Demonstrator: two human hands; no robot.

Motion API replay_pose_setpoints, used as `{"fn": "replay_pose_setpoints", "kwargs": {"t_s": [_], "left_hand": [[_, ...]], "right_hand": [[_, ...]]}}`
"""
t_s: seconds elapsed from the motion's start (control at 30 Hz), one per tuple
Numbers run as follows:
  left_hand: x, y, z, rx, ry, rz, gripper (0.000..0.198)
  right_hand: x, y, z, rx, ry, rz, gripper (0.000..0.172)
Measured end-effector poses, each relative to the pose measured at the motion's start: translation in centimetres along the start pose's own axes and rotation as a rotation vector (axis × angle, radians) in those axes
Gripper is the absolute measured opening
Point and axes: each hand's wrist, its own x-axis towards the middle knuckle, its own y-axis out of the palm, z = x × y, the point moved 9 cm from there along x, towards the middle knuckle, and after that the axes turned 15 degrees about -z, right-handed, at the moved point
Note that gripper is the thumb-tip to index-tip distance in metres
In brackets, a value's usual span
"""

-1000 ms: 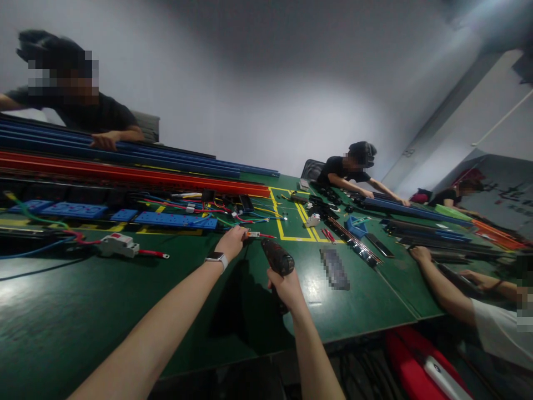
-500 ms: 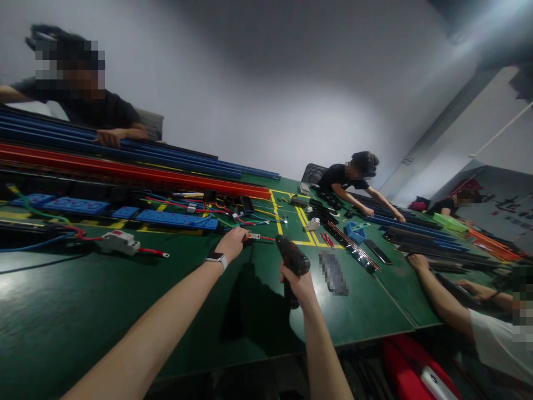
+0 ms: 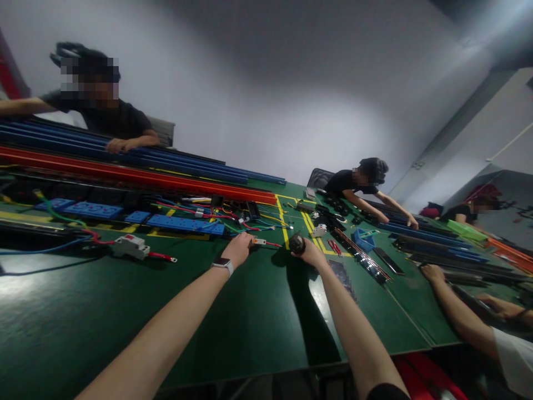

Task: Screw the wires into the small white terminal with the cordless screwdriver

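My left hand [image 3: 240,250], with a watch at the wrist, is closed around a small white circuit breaker [image 3: 260,241] with an orange part. A red wire [image 3: 273,245] runs out of its right side. The fingers cover much of the breaker. Just to the right, my right hand [image 3: 312,253] grips a black cordless drill [image 3: 297,244]. The drill stands nearly end-on to me, so its handle is mostly hidden. Left of my hands lies another white circuit breaker [image 3: 130,247] with red wires and a metal lug.
Blue socket strips [image 3: 185,223], coloured wires and long red rails [image 3: 137,180] lie behind my hands. Red-handled pliers [image 3: 334,248], a dark flat panel [image 3: 342,276] and a blue tray [image 3: 365,239] are at right. Co-workers' hands [image 3: 121,145] are across the green table [image 3: 233,333] and at right.
My right hand has turned the drill from slanting upward to nearly end-on, moving it forward. The left hand still holds the breaker. The whole view has shifted slightly.
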Motion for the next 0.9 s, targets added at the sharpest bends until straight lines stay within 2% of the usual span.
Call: {"fn": "replay_pose_setpoints", "kwargs": {"t_s": [0.13, 0.3, 0.4, 0.53, 0.6, 0.67, 0.77, 0.9], "left_hand": [[0.0, 0.0, -0.1, 0.014, 0.01, 0.008, 0.031], [0.1, 0.1, -0.1, 0.002, 0.006, 0.004, 0.03], [0.1, 0.2, 0.1, -0.014, 0.006, -0.007, 0.03], [0.1, 0.1, 0.1, -0.041, 0.011, -0.035, 0.031], [0.1, 0.1, 0.2, -0.067, -0.003, -0.033, 0.032], [0.1, -0.1, 0.2, -0.104, -0.025, -0.034, 0.031], [0.0, -0.8, 0.2, -0.138, -0.019, -0.026, 0.03], [-0.5, -1.7, 0.1, -0.131, 0.089, 0.05, 0.036]], "right_hand": [[1.1, 0.9, -0.4, -0.05, -0.026, 0.09, 0.069], [1.9, 0.1, 0.4, -0.108, -0.075, 0.146, 0.074], [1.6, 0.1, 3.3, -0.107, -0.146, 0.075, 0.076], [-1.3, 4.2, 10.4, 0.024, -0.338, 0.079, 0.078], [-2.7, 6.3, 12.4, 0.049, -0.31, 0.053, 0.065], [-3.7, 7.7, 13.5, 0.053, -0.27, 0.025, 0.048], [-4.2, 8.3, 13.8, 0.069, -0.24, -0.01, 0.038], [-3.7, 8.3, 13.3, 0.085, -0.233, -0.01, 0.033]]}}
